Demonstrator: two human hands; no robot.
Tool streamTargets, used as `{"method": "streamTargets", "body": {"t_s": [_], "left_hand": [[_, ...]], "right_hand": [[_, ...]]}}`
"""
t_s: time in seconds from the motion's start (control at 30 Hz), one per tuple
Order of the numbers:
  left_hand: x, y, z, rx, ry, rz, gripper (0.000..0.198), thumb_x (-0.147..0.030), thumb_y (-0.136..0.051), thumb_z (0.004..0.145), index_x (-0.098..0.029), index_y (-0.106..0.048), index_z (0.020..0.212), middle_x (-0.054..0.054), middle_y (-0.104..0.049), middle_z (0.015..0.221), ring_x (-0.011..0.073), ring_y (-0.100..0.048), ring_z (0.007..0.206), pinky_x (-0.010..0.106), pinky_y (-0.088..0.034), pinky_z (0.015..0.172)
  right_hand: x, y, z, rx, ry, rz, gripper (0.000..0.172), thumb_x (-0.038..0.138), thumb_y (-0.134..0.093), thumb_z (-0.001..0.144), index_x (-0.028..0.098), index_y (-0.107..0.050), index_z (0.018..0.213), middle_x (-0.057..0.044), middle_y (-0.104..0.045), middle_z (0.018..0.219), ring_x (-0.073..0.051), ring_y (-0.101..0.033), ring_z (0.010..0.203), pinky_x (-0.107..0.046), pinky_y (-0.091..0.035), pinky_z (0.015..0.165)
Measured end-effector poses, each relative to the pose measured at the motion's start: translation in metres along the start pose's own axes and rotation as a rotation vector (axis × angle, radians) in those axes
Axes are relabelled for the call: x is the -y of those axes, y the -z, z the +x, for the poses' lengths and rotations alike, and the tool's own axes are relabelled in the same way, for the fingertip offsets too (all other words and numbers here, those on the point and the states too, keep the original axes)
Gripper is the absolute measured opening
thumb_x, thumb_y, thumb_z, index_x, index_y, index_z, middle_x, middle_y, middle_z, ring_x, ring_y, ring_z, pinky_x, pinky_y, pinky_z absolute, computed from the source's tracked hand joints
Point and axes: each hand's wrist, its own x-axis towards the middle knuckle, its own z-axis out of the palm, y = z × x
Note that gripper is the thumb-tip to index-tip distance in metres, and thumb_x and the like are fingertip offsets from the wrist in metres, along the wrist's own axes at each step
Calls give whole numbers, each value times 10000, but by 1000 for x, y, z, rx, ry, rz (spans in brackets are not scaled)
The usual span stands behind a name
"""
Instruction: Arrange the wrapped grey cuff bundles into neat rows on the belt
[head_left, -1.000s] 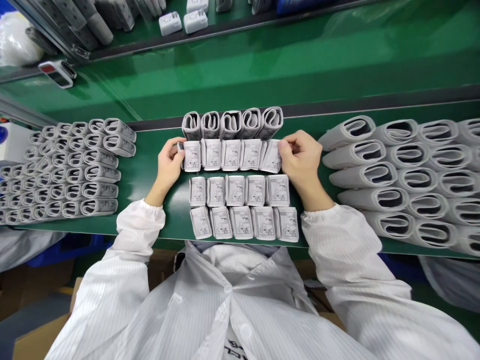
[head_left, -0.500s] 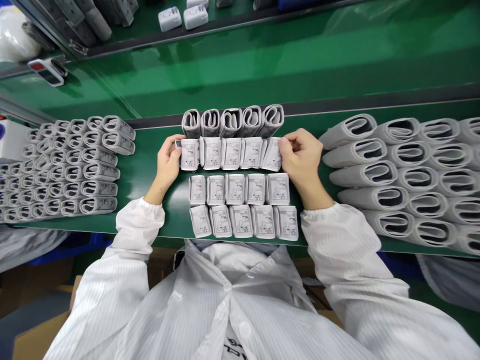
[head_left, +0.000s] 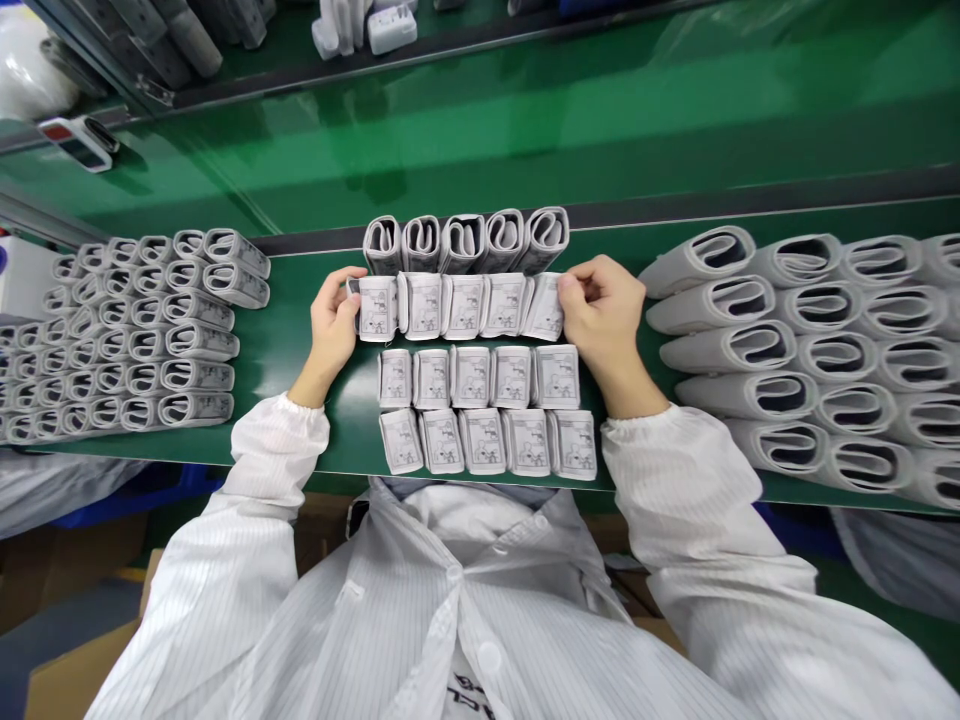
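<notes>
Folded grey fabric cuffs with printed drawings, which look like blood-pressure cuffs, stand in rows before me. My left hand point(head_left: 335, 312) grips the leftmost cuff point(head_left: 377, 309) of one row between thumb and fingers. At that row's other end, my right hand point(head_left: 604, 308) pinches the tilted rightmost cuff point(head_left: 541, 308). Between them stand 3 more cuffs point(head_left: 462, 307), printed faces toward me. Right behind is a row of rolled cuffs point(head_left: 461, 243) with open ends up. Nearer me lie two more printed rows, a middle row point(head_left: 472, 378) and a front row point(head_left: 484, 442).
Stacked rolled cuffs point(head_left: 142, 340) fill the left of the green bench point(head_left: 341, 425). Larger folded cuffs point(head_left: 817, 350) fill the right. Beyond the green back panel, a shelf holds a white plastic piece point(head_left: 391, 30), with pale finger-like shapes beside it. A small white device point(head_left: 79, 143) hangs at upper left.
My left hand and the leftmost cuff have shifted very slightly left. My right hand stays put. On the shelf, pale finger-like shapes now cover the left white piece.
</notes>
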Motion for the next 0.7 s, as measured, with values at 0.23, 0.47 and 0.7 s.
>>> {"method": "streamTargets", "body": {"t_s": [0.23,0.47,0.7], "left_hand": [[0,-2,0,7,2,0,502,-726,-754,1039,-259,-793,1219,3,-700,868,149,-618,633,299,-549,641],[-1,-2,1,33,36,22,505,-722,-758,1038,-250,-775,1216,2,-718,858,151,-641,645,298,-559,656],[-4,-7,2,27,118,31,456,-671,-747,1033,-241,-764,1182,14,-737,859,170,-650,677,301,-539,658]], "right_hand": [[1,-1,0,-21,27,42,303,492,-640,1038,290,-600,817,-26,-578,760,-251,-592,722,-435,-512,743],[-3,-5,2,-52,-38,118,322,590,-655,1029,287,-634,922,-17,-596,804,-231,-582,719,-410,-511,709],[74,13,7,70,222,-54,288,491,-606,1092,268,-786,1059,-60,-604,803,-278,-594,795,-462,-498,803]]}}
